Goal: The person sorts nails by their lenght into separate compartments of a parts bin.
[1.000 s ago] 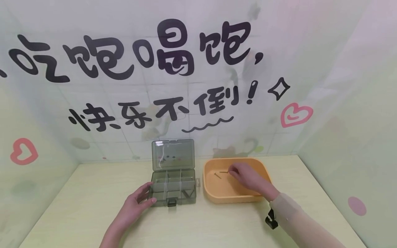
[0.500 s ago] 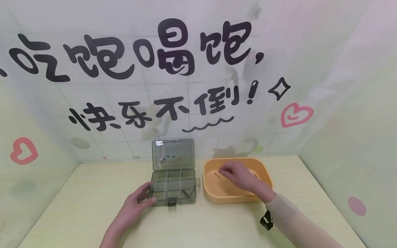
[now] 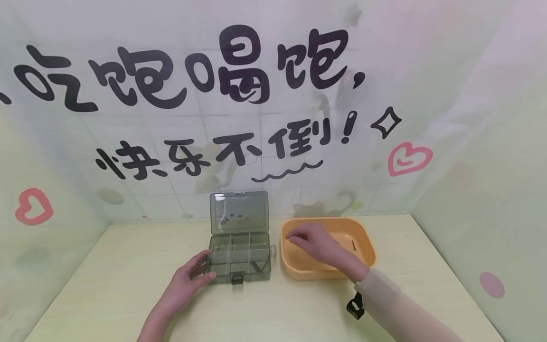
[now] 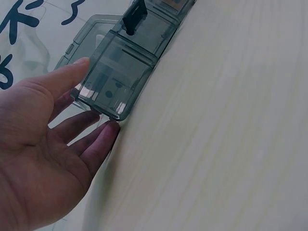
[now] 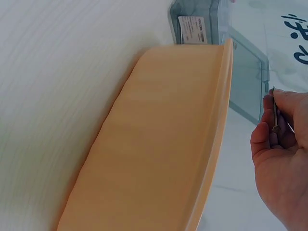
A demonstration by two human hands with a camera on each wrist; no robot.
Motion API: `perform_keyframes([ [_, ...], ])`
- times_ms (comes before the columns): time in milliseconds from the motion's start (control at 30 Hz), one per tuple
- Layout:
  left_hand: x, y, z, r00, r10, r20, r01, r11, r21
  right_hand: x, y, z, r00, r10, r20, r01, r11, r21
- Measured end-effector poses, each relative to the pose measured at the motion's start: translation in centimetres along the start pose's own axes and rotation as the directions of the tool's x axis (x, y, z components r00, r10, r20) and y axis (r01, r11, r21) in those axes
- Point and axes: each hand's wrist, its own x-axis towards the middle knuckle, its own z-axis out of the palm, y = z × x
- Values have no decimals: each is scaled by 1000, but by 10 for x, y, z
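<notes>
My right hand (image 3: 314, 243) is over the left part of the orange tray (image 3: 326, 274). It pinches a thin metal screw (image 5: 275, 115) between thumb and fingers, head end down in the right wrist view. Another screw (image 3: 353, 245) lies in the tray's right side. Left of the tray stands a grey see-through compartment box (image 3: 217, 257) with its lid (image 3: 239, 213) raised. My left hand (image 3: 188, 281) holds the box's left front corner, thumb on the front and fingers along the side and low edge. Several dark screws (image 3: 259, 267) lie in the front right compartment.
Box and tray stand side by side on a pale wooden table (image 3: 256, 313), a narrow gap between them. A black latch (image 3: 237, 278) sits at the box's front. Behind rises a printed wall (image 3: 179, 128) with black lettering.
My right hand has moved left across the tray and now has a screw between its fingers. The screw on the tray's right has come into view. My left hand stays on the box.
</notes>
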Motion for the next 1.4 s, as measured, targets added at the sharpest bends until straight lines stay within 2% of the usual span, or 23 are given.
perform_keyframes([
  [167, 1, 1, 0, 1000, 7, -1, -7, 1000, -5, 6, -7, 10, 1000, -15, 6, 15, 1000, 15],
  [433, 0, 1, 0, 1000, 7, -1, -7, 1000, -4, 14, -19, 29, 999, 18, 48, -20, 999, 44],
  [667, -1, 2, 0, 1000, 7, -1, -7, 1000, -6, 21, -27, 43, 998, 33, 49, -37, 996, 86],
  [933, 0, 2, 0, 1000, 4, 5, -4, 1000, 4, 31, -36, 58, 990, 121, 73, -123, 992, 21],
  [1167, 2, 0, 1, 1000, 14, 14, -14, 1000, -5, 36, -42, 69, 990, 139, 24, -138, 990, -33],
  [1400, 2, -2, -1, 1000, 2, 7, -2, 1000, 2, 41, -43, 78, 983, 177, 44, -174, 983, -58],
])
